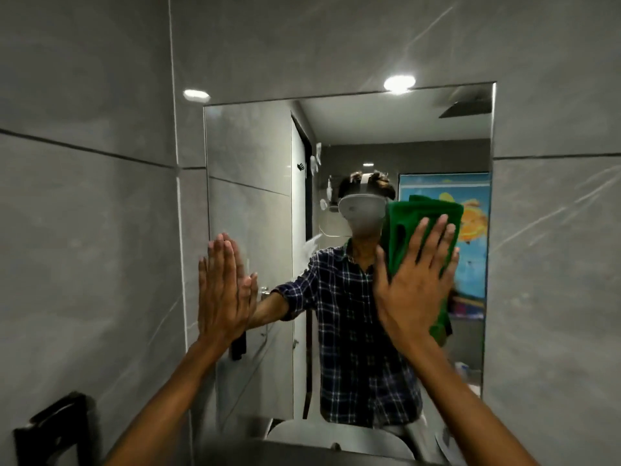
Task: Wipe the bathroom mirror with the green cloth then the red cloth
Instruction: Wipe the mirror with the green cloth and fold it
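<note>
Grey stone-look tiled wall (pixel 84 230) all round you, w/ a frameless rectangular bathroom mirror (pixel 255 156) set into it dead ahead; ceiling lights glare off the tile at approx 12 o'clock above the glass. A black holder of some sort sits on the wall at 8 o'clock; can't tell what it is.

Your left hand (pixel 221 290) is flat and fully open, fingers together, palm planted on the mirror's left edge at 9 o'clock, holding nothing, just bracing. Your right hand (pixel 416 280) is spread wide, pressing the folded dark green cloth (pixel 423 210) against the glass at roughly 2 o'clock from mirror centre. It pins the cloth w/ palm and fingers rather than gripping it; a tail of cloth hangs below the palm toward 5 o'clock.

Red cloth isn't in view, so this reads as the first pass: green wipe, looks mid-way at best.

To do this step well:
- Keep the palm flat so pressure spreads across the whole fold, not just fingertips.
- Work in overlapping strokes, top to bottom; the 12 and 1 o'clock corner near the top right edge likely needs a stretch.
- Tuck the hanging tail in, else it may drag and streak.
- Your bracing hand will prob. leave a print at 9 o'clock, so finish over that patch last, or shift the brace onto the tile.
- The lower strip at 6 o'clock, above the pale basin (pixel 336 438), is easy to miss.
</note>
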